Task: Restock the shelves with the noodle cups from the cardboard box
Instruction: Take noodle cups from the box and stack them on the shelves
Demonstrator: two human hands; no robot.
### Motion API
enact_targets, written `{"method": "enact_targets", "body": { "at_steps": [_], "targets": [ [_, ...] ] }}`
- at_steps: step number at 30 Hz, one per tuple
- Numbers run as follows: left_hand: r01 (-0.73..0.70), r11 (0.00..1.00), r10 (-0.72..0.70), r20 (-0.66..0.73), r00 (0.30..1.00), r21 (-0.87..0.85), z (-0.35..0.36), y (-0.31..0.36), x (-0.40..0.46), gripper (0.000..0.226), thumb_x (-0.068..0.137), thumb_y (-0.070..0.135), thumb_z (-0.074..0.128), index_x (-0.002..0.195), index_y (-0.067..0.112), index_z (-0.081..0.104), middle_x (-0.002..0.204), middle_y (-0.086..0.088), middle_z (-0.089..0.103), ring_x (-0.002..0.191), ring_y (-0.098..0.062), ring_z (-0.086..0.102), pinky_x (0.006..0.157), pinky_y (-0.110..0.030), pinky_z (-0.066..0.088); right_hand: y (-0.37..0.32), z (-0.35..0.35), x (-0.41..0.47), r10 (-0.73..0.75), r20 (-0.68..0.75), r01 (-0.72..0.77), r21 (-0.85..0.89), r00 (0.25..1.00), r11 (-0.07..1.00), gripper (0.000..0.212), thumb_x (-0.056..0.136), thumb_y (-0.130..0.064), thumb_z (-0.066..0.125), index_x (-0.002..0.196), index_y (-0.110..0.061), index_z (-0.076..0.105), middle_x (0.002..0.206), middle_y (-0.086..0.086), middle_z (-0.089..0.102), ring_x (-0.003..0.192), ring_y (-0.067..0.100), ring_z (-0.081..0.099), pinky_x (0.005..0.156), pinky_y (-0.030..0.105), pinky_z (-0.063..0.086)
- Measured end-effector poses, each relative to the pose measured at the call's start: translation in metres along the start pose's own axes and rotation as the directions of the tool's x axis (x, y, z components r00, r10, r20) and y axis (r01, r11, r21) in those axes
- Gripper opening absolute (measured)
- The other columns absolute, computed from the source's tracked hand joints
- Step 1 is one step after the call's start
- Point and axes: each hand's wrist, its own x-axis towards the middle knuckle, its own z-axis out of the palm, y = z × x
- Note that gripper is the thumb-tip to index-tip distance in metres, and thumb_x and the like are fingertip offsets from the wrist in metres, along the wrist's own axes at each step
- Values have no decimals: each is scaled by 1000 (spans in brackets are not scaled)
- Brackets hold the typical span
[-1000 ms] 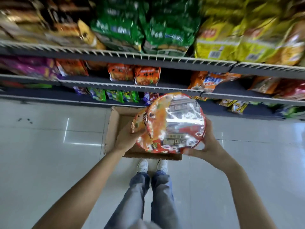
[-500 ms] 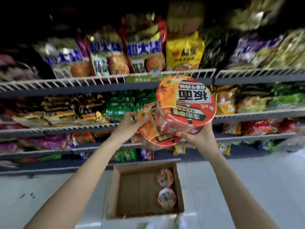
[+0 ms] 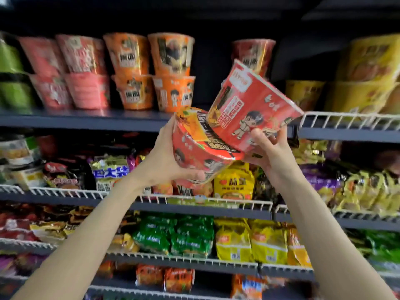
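Note:
I hold two red noodle cups up in front of the top shelf (image 3: 86,119). My left hand (image 3: 164,163) grips the lower cup (image 3: 194,148) from the left and underneath; its orange lid faces up and right. My right hand (image 3: 272,152) grips the upper cup (image 3: 253,109) by its lid end, tilted with its base pointing up and left. The two cups touch each other. A single red cup (image 3: 253,55) stands on the top shelf behind them, with a dark gap to its left. The cardboard box is out of view.
Stacked orange cups (image 3: 151,72), pink cups (image 3: 71,72) and green ones fill the top shelf's left part; yellow bowls (image 3: 363,76) stand at the right behind a white wire rail (image 3: 346,120). Lower shelves hold packed noodle bags behind wire rails.
My view has swung up from the floor and the box to the top shelf. Both hands have lifted the two cups, and the right one is now tipped base-up.

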Motion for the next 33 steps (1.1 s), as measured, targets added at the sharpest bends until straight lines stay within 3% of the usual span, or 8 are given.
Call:
{"method": "enact_targets", "body": {
  "at_steps": [3,10,14,16,19,22,27,33],
  "targets": [
    [-38,997,40,-27,999,68,-13,19,40,125,41,59,88,142,42,17,143,8,36,131,-5,39,111,-38,35,-21,3,37,-31,23,30,34,999,999,97,55,-49,85,133,-29,31,126,3,59,97,24,69,66,39,58],
    [-238,951,257,-76,963,197,-22,39,144,101,46,62,86,130,31,40,128,8,54,120,-8,52,101,-43,45,-59,-4,117,-81,-34,82,37,996,996,76,76,-35,73,137,-25,28,123,2,60,97,24,69,69,42,59],
    [-163,957,214,-206,955,242,-2,18,176,96,41,72,80,121,39,40,116,22,59,111,0,56,97,-38,48,-64,-9,161,-89,-87,83,-77,992,994,83,75,-34,78,140,-27,25,123,2,60,96,20,68,64,38,59],
    [-85,979,134,-271,953,187,13,0,188,109,37,76,78,128,33,39,121,16,59,113,-7,56,98,-42,47,-61,-9,182,-103,-110,86,-152,989,985,94,70,-37,81,143,-27,22,125,0,58,99,17,66,63,36,59],
    [58,996,-34,-324,945,64,29,-26,205,130,31,80,75,140,26,30,135,5,51,124,-15,49,103,-45,43,-54,-1,208,-134,-126,96,-268,983,959,114,54,-49,87,144,-31,21,127,-3,57,110,16,61,90,48,53],
    [145,989,-123,-372,920,30,29,-44,219,129,39,70,81,145,22,25,139,0,49,125,-18,49,104,-43,43,-44,16,231,-147,-115,103,-319,983,942,116,50,-50,88,143,-32,22,128,-3,57,114,19,58,100,47,46],
    [265,948,-167,-435,885,174,32,-58,230,134,40,81,70,147,17,19,133,-9,53,120,-28,53,98,-44,46,-20,45,253,-127,-108,73,-401,986,913,115,64,-54,80,147,-28,5,141,4,46,127,25,48,104,39,39],
    [381,853,-186,-475,860,356,45,-53,226,136,53,80,67,149,14,-3,142,-22,34,127,-40,41,99,-47,40,-2,48,259,-169,-116,74,-568,979,820,107,71,-59,72,148,-17,12,149,11,32,136,31,36,108,44,33]
  ]
}}
